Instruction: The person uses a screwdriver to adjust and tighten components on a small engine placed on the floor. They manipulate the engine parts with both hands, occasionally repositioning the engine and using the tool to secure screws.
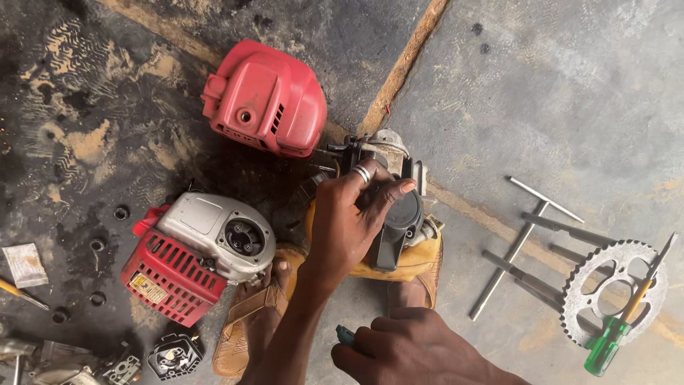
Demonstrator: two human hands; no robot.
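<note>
Engine block (395, 214): centre of floor (570, 85), on the yellow pad (420, 260). Cover (265, 96): behind-left of it. Starter housing (196, 257): left. T-wrenches (531, 242): right. Sprocket (613, 289): far right, on wrenches; screwdriver (627, 321) across it.

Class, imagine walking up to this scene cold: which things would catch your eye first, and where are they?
The red engine cover lies at top centre on the stained concrete floor. Just below it, the left hand grips a small engine part braced over the feet. At far right, a toothed sprocket lies under a green-handled screwdriver.

Glossy red plastic cover (265, 98), matt toothed metal sprocket (614, 292), rough stained concrete floor (570, 85).
</note>
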